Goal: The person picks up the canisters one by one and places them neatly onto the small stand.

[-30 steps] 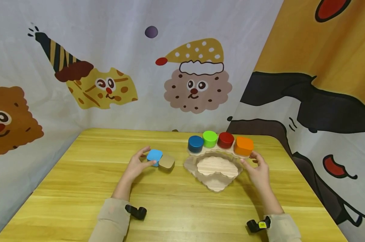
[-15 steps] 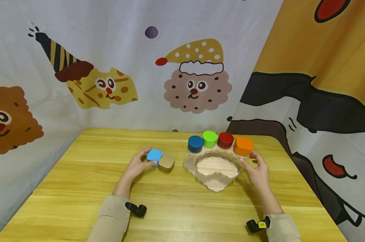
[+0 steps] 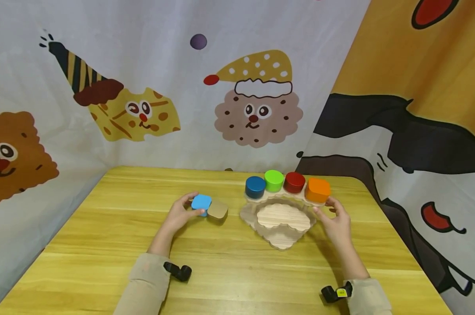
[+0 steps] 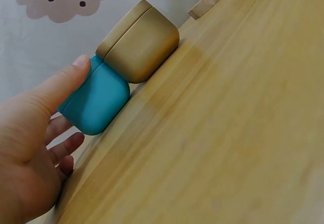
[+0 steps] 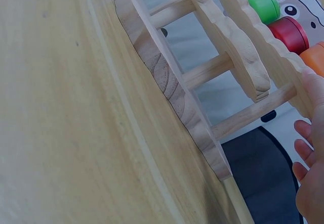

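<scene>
My left hand (image 3: 179,214) pinches a small light blue lidded case (image 3: 201,203) between thumb and fingers. The thumb crosses its near side in the left wrist view, and the far fingers are partly hidden behind it. Touching that case is a gold one (image 4: 142,42) of similar rounded shape, standing on the table. My right hand (image 3: 337,222) holds the right end of the top shelf of a tiered wooden stand (image 5: 230,39), the thumb lying against the shelf's edge. On that shelf stand dark blue (image 3: 255,187), green (image 3: 274,181), red (image 3: 294,182) and orange (image 3: 318,190) lidded containers.
The wooden table (image 3: 237,275) meets a printed cloth backdrop (image 3: 162,57) at its far edge. Wooden dowels (image 5: 258,110) join the stand's scalloped tiers. A black wrist camera (image 3: 178,271) sits at the left cuff, and another (image 3: 336,292) at the right.
My left forearm has shifted very slightly away from me. Both hands keep their places, and the cases, containers and stand stay where they were.
</scene>
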`<state>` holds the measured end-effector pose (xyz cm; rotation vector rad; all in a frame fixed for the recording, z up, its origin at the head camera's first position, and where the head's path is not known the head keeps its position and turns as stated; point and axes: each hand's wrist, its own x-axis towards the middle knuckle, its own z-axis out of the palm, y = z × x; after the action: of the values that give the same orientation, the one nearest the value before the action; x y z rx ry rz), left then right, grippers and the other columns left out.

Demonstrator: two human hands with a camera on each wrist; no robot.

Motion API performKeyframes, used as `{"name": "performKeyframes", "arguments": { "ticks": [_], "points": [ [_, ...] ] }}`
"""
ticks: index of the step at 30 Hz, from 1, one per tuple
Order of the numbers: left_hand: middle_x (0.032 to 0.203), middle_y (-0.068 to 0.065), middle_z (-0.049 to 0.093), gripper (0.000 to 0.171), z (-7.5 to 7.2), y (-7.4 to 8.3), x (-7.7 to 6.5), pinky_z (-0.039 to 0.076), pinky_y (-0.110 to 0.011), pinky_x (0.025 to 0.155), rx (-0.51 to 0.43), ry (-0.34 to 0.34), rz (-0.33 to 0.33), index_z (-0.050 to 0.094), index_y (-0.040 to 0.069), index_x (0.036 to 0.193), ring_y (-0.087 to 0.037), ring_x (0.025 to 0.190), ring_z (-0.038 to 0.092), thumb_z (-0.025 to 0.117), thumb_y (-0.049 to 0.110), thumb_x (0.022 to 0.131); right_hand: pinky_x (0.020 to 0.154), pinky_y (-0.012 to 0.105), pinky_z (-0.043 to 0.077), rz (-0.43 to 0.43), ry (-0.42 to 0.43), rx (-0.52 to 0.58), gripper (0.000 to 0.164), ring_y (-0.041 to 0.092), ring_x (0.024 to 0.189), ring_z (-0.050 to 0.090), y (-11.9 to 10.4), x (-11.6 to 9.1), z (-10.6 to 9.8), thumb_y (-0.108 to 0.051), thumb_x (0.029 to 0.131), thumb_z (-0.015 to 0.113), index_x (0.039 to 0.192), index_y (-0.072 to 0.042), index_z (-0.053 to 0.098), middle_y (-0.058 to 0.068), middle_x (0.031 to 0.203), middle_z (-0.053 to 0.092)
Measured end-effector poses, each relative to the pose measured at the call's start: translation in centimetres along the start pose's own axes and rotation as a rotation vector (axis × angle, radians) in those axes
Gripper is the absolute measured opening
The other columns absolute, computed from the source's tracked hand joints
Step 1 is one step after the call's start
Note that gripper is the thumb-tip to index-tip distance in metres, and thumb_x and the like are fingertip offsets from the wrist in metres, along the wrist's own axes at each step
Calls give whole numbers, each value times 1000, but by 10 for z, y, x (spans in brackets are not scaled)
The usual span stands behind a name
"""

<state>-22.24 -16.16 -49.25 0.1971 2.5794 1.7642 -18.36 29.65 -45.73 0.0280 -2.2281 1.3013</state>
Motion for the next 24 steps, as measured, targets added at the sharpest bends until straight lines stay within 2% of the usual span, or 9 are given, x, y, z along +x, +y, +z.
{"name": "performKeyframes", "arguments": {
  "ticks": [5,12,16,18,24],
  "points": [
    [129,-18,51,73,0,1,0,39,-51,91,2,16,-2,46,6,141,-32,114,47,80,27,80,87,38,36,-9,0,8,47,18,97,49,-1,0,0,-4,81,76,122,8,57,17,107,60],
    [128,-17,51,70,0,3,-2,40,-49,90,-11,53,-25,48,6,139,-32,114,46,80,25,80,86,39,36,-17,-1,17,47,34,99,50,0,-1,0,-3,80,76,122,9,56,18,105,59],
    [125,-17,52,69,-1,4,-3,42,-46,87,-7,84,-34,49,5,138,-31,113,47,80,24,80,86,38,36,-24,2,20,47,33,99,50,-1,-1,0,-3,80,76,121,8,57,18,105,59],
    [124,-17,52,69,-1,6,-3,43,-45,85,-7,96,-31,49,5,138,-31,112,47,80,24,80,86,37,36,-24,4,15,47,30,98,51,-1,-1,0,-3,80,77,121,8,57,18,106,60],
    [122,-17,52,69,-2,12,-3,42,-43,84,-15,131,6,51,5,136,-31,112,46,81,28,79,85,34,36,-21,9,8,46,7,94,47,-2,-1,0,-2,80,76,121,8,57,18,106,60]
  ]
}}
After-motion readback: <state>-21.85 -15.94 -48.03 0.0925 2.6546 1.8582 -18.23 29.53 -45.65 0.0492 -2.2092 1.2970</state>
